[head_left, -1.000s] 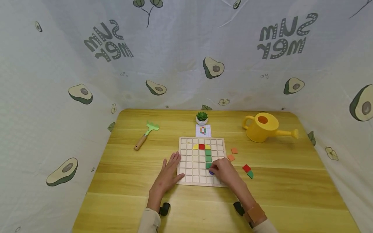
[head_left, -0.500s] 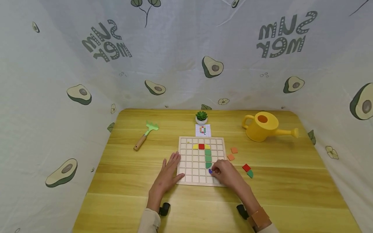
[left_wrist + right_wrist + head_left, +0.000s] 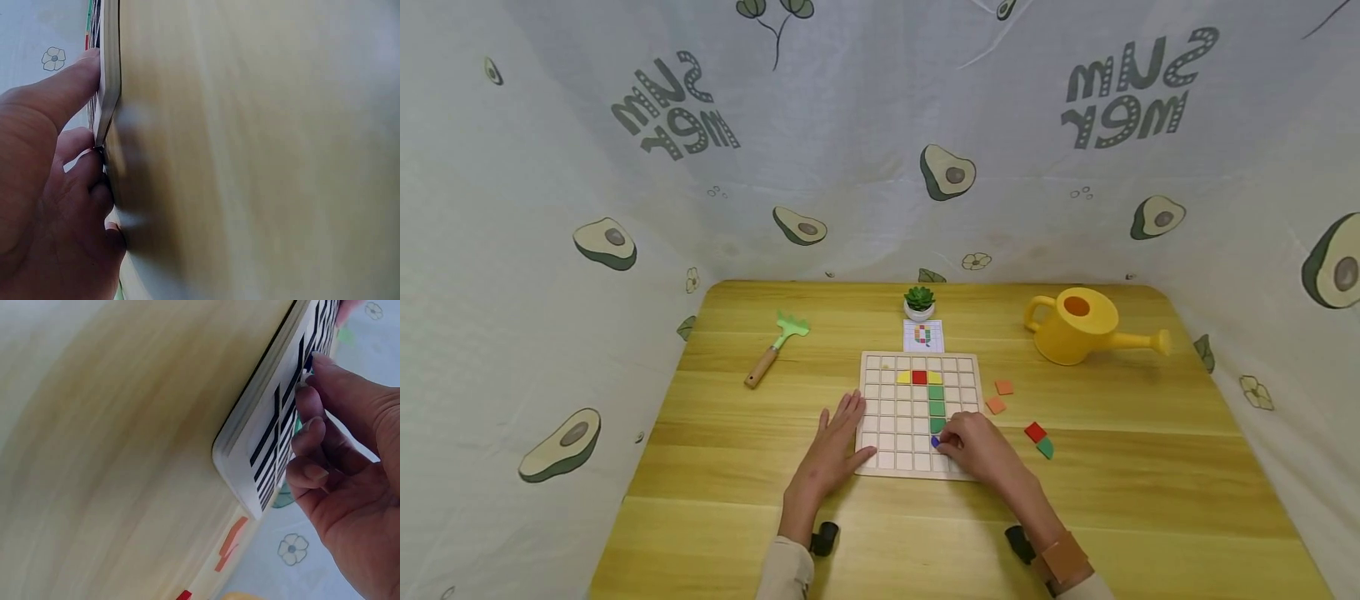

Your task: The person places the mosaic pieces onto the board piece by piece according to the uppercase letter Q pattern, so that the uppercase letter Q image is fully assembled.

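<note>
A wooden grid board point(image 3: 895, 461) lies flat on the table. Its upper and middle cells hold a red square point(image 3: 919, 377), two yellow pieces and a column of green tiles point(image 3: 936, 392). My left hand point(image 3: 829, 454) rests at the board's left edge, fingers spread and fairly straight, thumb over the rim. Just below the green column, my right hand point(image 3: 973, 446) pinches a small blue tile point(image 3: 935, 442) between thumb and forefinger, close over the grid. In the right wrist view the blue tile point(image 3: 309, 361) is mostly hidden behind the fingertips.
Right of the board lie two orange squares point(image 3: 996, 405), a red square point(image 3: 1035, 432) and a green rounded piece point(image 3: 1045, 448). Behind the board are a pattern card point(image 3: 923, 337) and a potted succulent point(image 3: 919, 304). A yellow watering can point(image 3: 1075, 329) and a small rake point(image 3: 775, 350) stand farther out.
The right hand has shifted slightly with the blue tile, which now sits a little farther left, under the green column. The left hand has stayed put.
</note>
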The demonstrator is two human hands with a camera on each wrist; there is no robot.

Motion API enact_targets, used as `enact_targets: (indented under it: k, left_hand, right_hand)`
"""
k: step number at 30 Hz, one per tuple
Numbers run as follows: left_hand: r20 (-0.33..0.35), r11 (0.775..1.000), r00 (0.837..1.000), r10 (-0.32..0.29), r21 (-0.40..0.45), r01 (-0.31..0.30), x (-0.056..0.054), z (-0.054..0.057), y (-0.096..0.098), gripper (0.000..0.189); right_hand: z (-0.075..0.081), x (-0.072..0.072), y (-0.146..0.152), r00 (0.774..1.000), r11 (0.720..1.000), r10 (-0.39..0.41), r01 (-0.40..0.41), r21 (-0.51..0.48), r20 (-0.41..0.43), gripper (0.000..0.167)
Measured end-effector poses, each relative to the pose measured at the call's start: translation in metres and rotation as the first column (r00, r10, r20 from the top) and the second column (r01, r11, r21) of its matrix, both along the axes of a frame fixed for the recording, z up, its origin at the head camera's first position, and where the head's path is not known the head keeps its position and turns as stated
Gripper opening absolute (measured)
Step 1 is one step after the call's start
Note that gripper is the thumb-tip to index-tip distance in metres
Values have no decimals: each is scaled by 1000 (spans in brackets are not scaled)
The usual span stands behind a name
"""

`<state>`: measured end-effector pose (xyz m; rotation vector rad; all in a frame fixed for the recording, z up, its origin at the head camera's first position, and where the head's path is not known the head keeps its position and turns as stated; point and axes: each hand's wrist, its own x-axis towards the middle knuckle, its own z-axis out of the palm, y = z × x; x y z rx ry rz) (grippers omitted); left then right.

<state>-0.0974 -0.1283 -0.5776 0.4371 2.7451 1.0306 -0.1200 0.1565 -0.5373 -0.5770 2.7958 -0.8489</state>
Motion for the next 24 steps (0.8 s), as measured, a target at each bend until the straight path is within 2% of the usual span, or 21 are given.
enact_targets:
  k: [3, 9, 11, 15, 18, 20, 24]
  left_hand:
    - [-15, 1000, 1000, 1, 11, -1, 0, -3, 0, 86]
    - [-18, 998, 1000, -20, 59, 21, 3, 7, 0, 83]
    - [-12, 999, 1000, -20, 44, 21, 3, 10, 0, 83]
    - [-20, 999, 1000, -23, 45, 24, 4, 9, -2, 82]
    - [-25, 998, 1000, -18, 61, 19, 3, 9, -3, 82]
    - [-25, 997, 1000, -17, 69, 19, 2, 9, -3, 82]
    - [4, 998, 1000, -19, 56, 19, 1, 8, -2, 83]
  right_hand:
    - [1, 0, 3, 1000, 1000, -9, 9, -4, 4, 6]
    - [2, 2, 6, 1000, 1000, 18, -18, -3, -10, 7]
    - [1, 2, 6, 999, 999, 33, -33, -6, -26, 7]
    - [1, 1, 5, 999, 1000, 24, -25, -14, -44, 8]
    - [4, 2, 12, 999, 999, -22, 21, -31, -48, 11]
    - [6, 4, 25, 994, 996, -82, 79, -44, -67, 16]
    - [6, 9, 64, 964, 971, -241, 240, -27, -109, 31]
